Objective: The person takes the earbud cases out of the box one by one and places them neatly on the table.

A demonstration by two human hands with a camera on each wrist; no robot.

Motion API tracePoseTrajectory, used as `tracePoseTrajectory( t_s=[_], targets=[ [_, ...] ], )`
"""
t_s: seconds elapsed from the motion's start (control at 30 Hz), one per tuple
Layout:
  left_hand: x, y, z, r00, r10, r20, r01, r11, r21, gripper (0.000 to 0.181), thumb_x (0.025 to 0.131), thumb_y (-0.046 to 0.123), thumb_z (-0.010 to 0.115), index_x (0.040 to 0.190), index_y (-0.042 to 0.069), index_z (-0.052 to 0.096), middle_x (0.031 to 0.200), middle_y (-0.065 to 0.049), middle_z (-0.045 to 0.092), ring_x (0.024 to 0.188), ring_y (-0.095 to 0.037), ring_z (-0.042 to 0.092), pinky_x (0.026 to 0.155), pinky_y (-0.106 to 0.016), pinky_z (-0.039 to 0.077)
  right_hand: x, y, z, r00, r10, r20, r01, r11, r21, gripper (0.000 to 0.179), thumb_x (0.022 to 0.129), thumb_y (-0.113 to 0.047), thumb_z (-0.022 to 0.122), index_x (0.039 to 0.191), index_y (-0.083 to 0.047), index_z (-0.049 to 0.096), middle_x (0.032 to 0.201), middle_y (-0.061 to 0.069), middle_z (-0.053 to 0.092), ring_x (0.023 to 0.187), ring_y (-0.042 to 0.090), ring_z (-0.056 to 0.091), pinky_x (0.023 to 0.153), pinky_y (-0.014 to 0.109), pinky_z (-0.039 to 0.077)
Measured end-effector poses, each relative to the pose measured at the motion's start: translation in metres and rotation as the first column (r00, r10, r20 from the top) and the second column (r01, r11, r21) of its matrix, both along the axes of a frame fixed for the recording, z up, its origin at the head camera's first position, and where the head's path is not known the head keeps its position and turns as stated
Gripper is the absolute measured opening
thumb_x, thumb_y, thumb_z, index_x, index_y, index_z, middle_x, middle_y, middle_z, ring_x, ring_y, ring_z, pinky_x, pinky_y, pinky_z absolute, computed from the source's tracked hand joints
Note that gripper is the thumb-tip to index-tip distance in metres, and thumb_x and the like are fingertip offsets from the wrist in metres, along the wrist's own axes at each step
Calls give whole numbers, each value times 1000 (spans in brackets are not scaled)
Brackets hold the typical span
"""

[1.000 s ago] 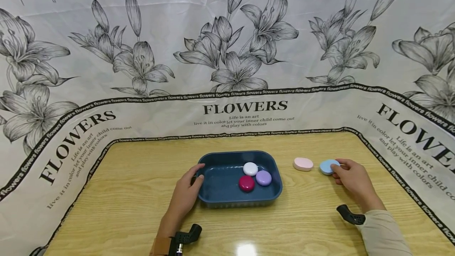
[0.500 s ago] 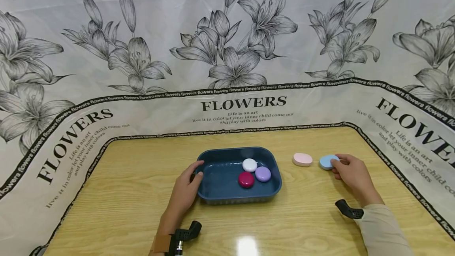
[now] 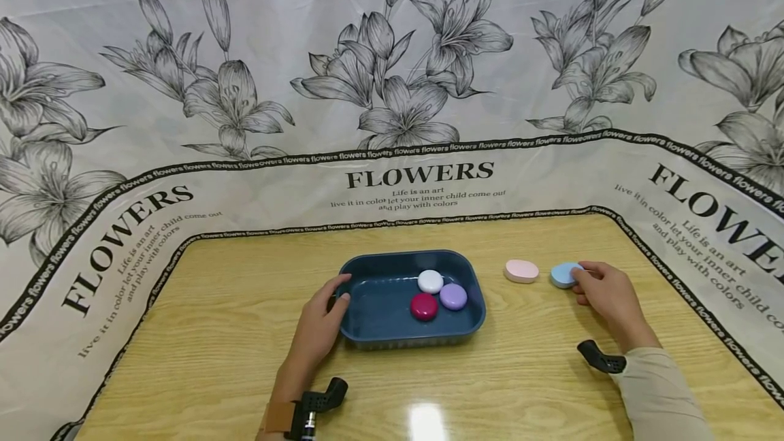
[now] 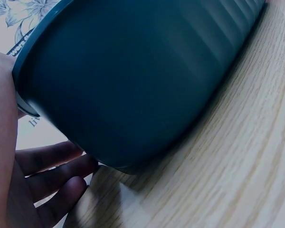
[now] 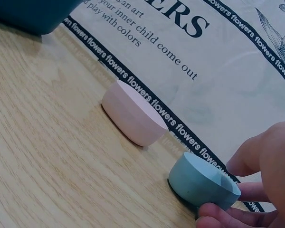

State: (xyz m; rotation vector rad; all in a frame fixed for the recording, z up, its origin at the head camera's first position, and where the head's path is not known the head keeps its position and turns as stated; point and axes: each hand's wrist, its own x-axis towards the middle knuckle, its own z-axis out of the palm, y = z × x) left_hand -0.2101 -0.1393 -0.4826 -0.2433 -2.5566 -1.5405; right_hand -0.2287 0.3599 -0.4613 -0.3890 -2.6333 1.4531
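Observation:
A dark blue rectangular tray point(image 3: 392, 342) sits on the table, with three glossy round pieces inside: a white one point(image 3: 431, 282), a purple one point(image 3: 453, 297) and a crimson one point(image 3: 424, 306). My left hand point(image 3: 320, 322) grips the tray's left end, thumb and index finger at the rim; the left wrist view shows other fingers point(image 4: 61, 171) curled by its lower corner. To the right, my right hand point(image 3: 612, 295) pinches the right end of a light blue oval block point(image 3: 565, 276), which stands low at the tabletop. Left of it lies a pink oval block point(image 3: 521, 271), untouched.
A white cloth point(image 3: 275, 203) printed with flowers and lettering hangs behind and at both sides of the wooden table point(image 3: 245, 305). Each wrist wears a black camera mount, one on the left point(image 3: 324, 397) and one on the right point(image 3: 601, 359).
The head view has tilted slightly, so the whole scene sits a little higher. Both hands keep their places, the right at the blue block and the left at the tray.

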Motion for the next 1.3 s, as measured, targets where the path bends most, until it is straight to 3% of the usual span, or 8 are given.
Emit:
tracePoseTrajectory(
  t_s=[0.47,0.8,1.3],
  targets=[
    [1,1,0,1000,-1,0,1,1000,-9,38,105,30,53,142,24,57,148,-2,50,139,-24,44,110,-53,38,2,-2,1,998,-30,57,30,1000,-7,64,104,-37,45,147,11,37,126,26,55,79,7,63,65,25,57],
    [-2,-1,-2,1000,6,-3,-6,1000,0,38,105,34,53,142,27,57,149,0,49,140,-23,42,112,-52,36,0,-1,1,999,-25,23,26,999,-37,63,104,-35,46,146,11,38,123,26,58,78,2,64,67,25,58],
    [-1,-1,1,1000,-1,4,1,1000,-1,37,105,33,53,142,28,57,149,-2,49,140,-24,42,112,-52,36,6,-2,9,998,-55,-22,55,998,4,59,104,-37,47,143,8,45,122,26,59,80,9,65,66,27,58]
  ],
)
